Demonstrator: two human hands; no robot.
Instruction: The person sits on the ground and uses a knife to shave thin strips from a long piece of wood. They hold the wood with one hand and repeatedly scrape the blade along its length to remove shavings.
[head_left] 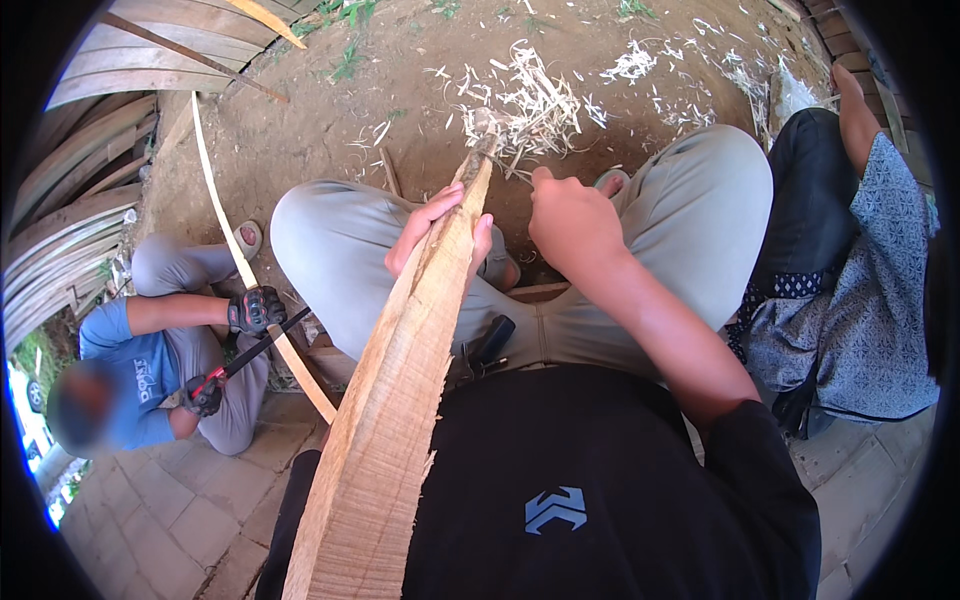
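Observation:
A long, rough-sawn piece of wood slants up across my front from the lower edge, broad near me and tapering away. My left hand is closed around it near the narrow far end, with fingers showing on both sides. Just right of that tip, my right hand is closed in a fist. A thin dark blade runs from this fist to the wood's tip; its handle is hidden in my fingers. At my waist lies a black-handled object, partly covered by the wood.
Pale wood shavings lie on the bare dirt ahead. On the left, a seated co-worker's gloved hand holds a curved pale wood strip; the other holds a black-and-red tool. Another person's patterned cloth is close on the right.

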